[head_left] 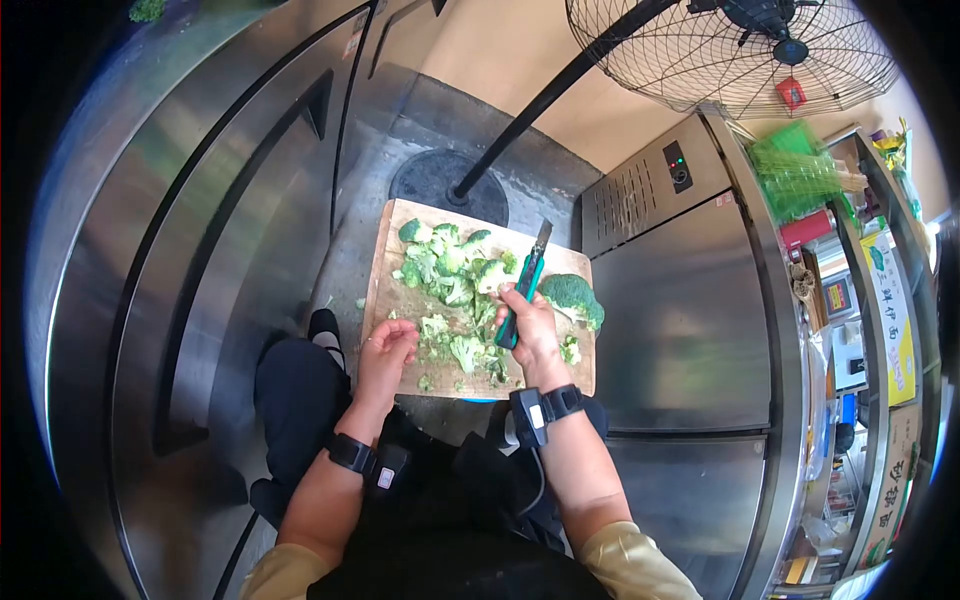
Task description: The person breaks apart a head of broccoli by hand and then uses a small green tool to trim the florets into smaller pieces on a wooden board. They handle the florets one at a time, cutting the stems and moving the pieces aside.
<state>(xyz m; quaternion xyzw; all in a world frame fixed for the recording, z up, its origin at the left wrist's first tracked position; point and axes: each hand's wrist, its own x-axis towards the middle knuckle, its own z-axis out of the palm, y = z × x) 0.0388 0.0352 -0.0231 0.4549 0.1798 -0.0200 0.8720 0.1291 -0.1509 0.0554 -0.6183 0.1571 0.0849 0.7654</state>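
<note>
My right hand (535, 330) is wrapped round a green-and-black utility knife (524, 300), its blade pointing away from me over the board. A pale broccoli floret (491, 276) sits right by the thumb of that hand. At the board's left side, my left hand (388, 345) has its fingers curled in, and what they hold, if anything, is hidden. Cut broccoli florets (445, 262) are heaped on the wooden cutting board (392, 225), with loose bits (467, 352) nearer to me. A large broccoli head (572, 298) lies to the right of the knife.
Behind the board, a standing fan (735, 50) rises from a round black base (415, 185). Steel cabinet doors (250, 250) line the left, and a steel refrigerator (685, 320) stands close on the right. Packed shelves (850, 350) are beyond it.
</note>
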